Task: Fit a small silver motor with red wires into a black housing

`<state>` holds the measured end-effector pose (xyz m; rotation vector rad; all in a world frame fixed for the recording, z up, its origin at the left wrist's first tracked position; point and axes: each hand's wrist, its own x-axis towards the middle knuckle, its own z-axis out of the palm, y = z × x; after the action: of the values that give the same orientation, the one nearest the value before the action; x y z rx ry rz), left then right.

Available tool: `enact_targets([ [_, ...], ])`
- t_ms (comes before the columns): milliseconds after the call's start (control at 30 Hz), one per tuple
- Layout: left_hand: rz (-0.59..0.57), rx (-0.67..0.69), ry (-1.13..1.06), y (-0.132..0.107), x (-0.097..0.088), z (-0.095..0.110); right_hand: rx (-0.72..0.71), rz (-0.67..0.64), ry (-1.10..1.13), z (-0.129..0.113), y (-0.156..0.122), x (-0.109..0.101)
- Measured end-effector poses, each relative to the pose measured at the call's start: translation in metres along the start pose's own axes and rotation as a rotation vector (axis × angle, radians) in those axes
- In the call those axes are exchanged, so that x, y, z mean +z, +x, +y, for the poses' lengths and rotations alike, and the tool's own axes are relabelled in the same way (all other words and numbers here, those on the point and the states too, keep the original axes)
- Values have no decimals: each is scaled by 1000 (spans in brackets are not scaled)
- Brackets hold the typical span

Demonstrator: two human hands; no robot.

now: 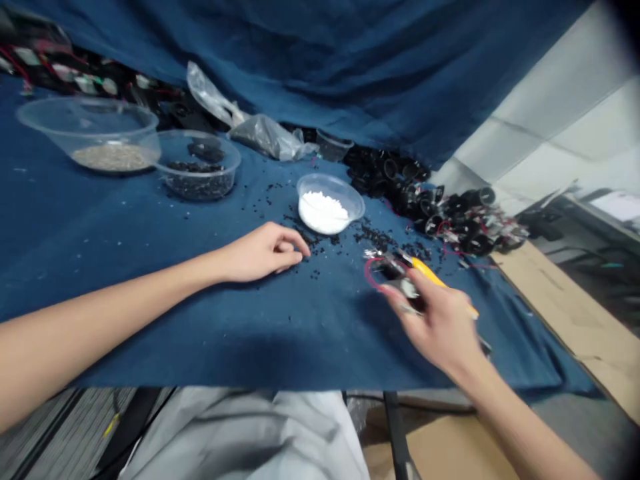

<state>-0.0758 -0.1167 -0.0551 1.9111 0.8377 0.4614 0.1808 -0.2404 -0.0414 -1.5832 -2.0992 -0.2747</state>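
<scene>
My left hand [267,253] rests on the blue cloth, its fingers curled toward the thumb near small scattered black pieces [316,245]. Whatever those fingers may hold is too small or hidden to see. In my right hand [443,323], over the right part of the cloth, is a dark part with a red wire [387,270], gripped between thumb and fingers and blurred. A yellow-handled tool [427,272] shows just behind that hand; whether it is held or lies on the cloth I cannot tell. Beyond both hands sits a clear bowl of white pieces [325,210].
At the left stand a large clear tub [90,127] of pale small parts and a clear tub of black parts [200,167]. Plastic bags [273,137] lie behind. Black cylindrical parts with wires [465,217] are heaped at the right, beside a cardboard strip [565,303].
</scene>
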Motion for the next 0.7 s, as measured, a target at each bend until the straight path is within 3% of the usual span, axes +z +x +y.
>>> enact_targets([
  [133, 27, -18, 5, 2, 1, -3, 56, 101, 37, -5, 1, -28],
  [267, 25, 28, 72, -3, 5, 3, 204, -29, 594, -14, 1, -27],
  [367, 101, 110, 131, -12, 7, 24, 292, -85, 1062, -20, 3, -13],
  [467, 117, 210, 110, -25, 13, 49, 318, -100, 1350, -26, 7, -3],
  [567, 111, 371, 109, -36, 22, 69, 290, -100, 1425, -35, 10, -3],
  [700, 187, 606, 193, -43, 32, 78, 234, -24, 1214, -48, 17, -10],
])
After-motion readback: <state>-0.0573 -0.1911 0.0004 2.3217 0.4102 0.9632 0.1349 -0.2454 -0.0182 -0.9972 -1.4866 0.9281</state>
